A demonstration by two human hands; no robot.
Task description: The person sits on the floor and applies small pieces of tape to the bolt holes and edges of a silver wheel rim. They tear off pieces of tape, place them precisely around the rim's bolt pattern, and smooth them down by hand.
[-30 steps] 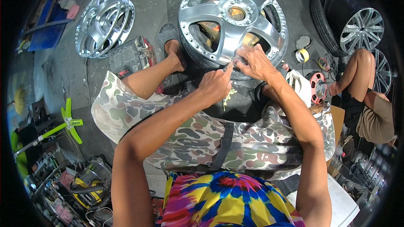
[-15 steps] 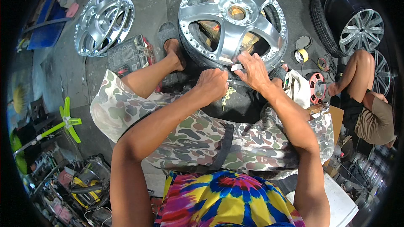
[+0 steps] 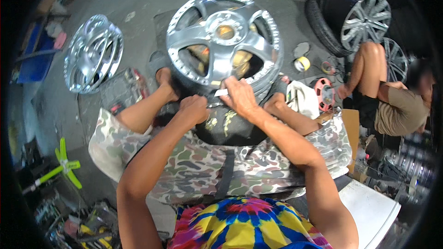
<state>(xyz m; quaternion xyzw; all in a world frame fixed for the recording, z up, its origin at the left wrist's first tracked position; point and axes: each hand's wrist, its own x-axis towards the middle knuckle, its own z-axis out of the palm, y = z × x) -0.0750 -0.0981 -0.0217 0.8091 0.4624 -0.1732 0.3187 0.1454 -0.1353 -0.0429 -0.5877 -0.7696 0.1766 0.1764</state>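
Observation:
A silver five-spoke wheel face lies over a dark tire in front of me, between my feet. My right hand is at its near rim, thumb and fingers closed on a small white flat piece, whose material I cannot make out. Just left of it, my left hand is curled into a fist near the tire's edge; whatever it may hold is hidden. Pale yellow scraps lie on the dark surface below my hands. Yellowish material shows through the gaps between the spokes.
Silver wheel faces stand at left beside a grey toolbox. To the right are a yellow tape roll, a red reel and a white cloth. A person squats near more wheels. A green fan stands lower left.
The whole view has shifted, so the wheel appears lower and farther left. My hands keep nearly the same places at the rim, slightly farther apart. More yellow scraps show beside my left fist.

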